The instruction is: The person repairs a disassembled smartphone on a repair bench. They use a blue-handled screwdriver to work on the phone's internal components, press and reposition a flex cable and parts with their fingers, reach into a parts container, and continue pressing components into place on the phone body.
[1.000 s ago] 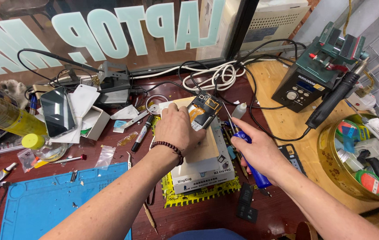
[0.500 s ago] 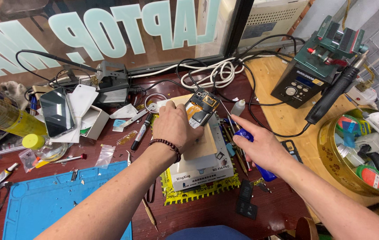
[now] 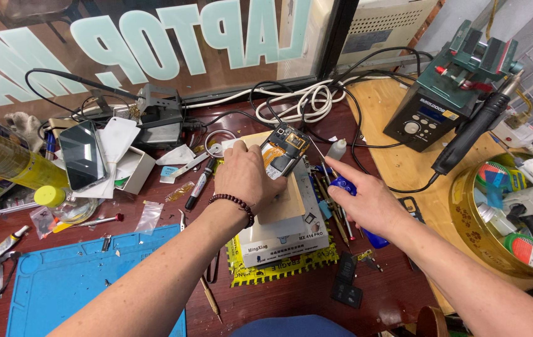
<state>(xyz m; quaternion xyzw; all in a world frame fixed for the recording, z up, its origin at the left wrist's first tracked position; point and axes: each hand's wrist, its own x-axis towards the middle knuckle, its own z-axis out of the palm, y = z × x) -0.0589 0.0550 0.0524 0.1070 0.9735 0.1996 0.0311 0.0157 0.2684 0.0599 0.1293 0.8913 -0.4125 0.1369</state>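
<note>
A dark red-brown wooden workbench (image 3: 172,249) carries a blue silicone work mat (image 3: 85,281), a white box-shaped heating plate station (image 3: 285,231) on a yellow notched pad (image 3: 279,271), coiled white cables (image 3: 307,103) and a black marker pen (image 3: 201,183)

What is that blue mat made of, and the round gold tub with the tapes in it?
The blue mat looks like soft rubber or silicone: matte, with moulded ridges and little trays, lying flat on the table. The round gold tub looks like thin metal, a tin: its rim shines and its side carries a printed pattern. Neither hand touches them; the left hand rests on the opened phone.
</note>
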